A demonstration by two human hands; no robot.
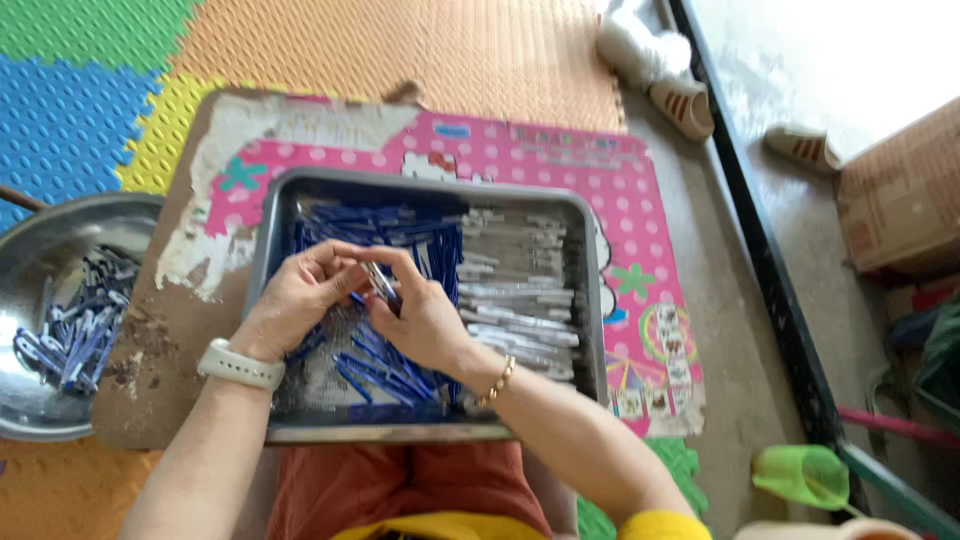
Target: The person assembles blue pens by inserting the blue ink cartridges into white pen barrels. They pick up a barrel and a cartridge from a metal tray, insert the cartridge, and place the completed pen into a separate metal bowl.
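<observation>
Both hands meet over the middle of a grey metal tray (580, 300) that rests on the person's lap. The left hand (300, 300), with a white watch (238, 364) on its wrist, and the right hand (425, 320), with a bead bracelet (497, 381), pinch one small silver-and-blue piece (381, 281) between their fingertips; the fingers of both are curled tight around it, just above the tray's contents. The tray holds two lots: blue pieces (400, 232) heaped on the left and near side, and silver pieces (515, 290) stacked in rows on the right. Under the tray lies a worn pink board (560, 160) with white dots, its left part peeled to bare brown. To the left, on the foam mat (400, 40) of orange, green, blue and yellow squares, stands a round metal bowl (50, 240) with a pile of blue-and-white pieces (75, 325) in it. Far right, past the mat's edge, lie two sandals (690, 105), and a cardboard box (905, 190) stands at the right edge. Near right, a green plastic scoop (800, 475) lies on the floor.
</observation>
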